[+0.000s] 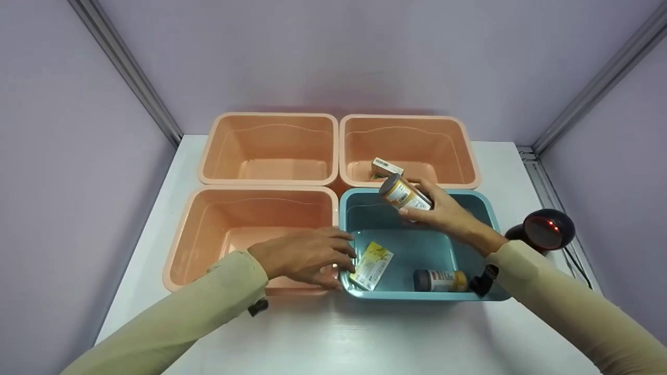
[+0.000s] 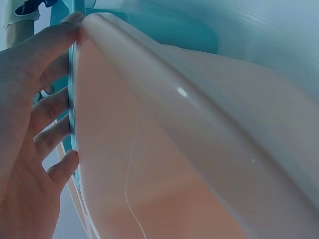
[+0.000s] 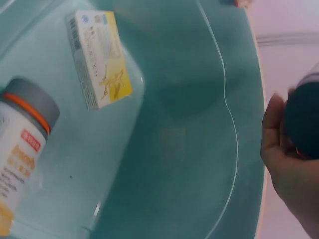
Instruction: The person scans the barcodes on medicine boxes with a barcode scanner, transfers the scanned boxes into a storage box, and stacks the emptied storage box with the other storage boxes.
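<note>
My right hand (image 1: 443, 211) grips a pill bottle (image 1: 405, 194) with a dark cap and a white and yellow label. It is held tilted above the back part of the blue bin (image 1: 417, 296). In the right wrist view the dark end of this bottle (image 3: 305, 119) faces the camera. My left hand (image 1: 310, 255) rests, fingers loosely extended, at the adjoining rims of the blue bin and the front orange bin (image 1: 180, 239). Inside the blue bin lie a yellow and white box (image 1: 372, 266), beside the left fingertips, and a second pill bottle (image 1: 441, 280) on its side.
Two more orange bins stand behind, at back left (image 1: 268, 182) and back right (image 1: 458, 151). A small white box (image 1: 386, 166) is in the back right one. A black scanner (image 1: 548, 229) with red lights stands to the right. Walls enclose the table (image 1: 333, 338).
</note>
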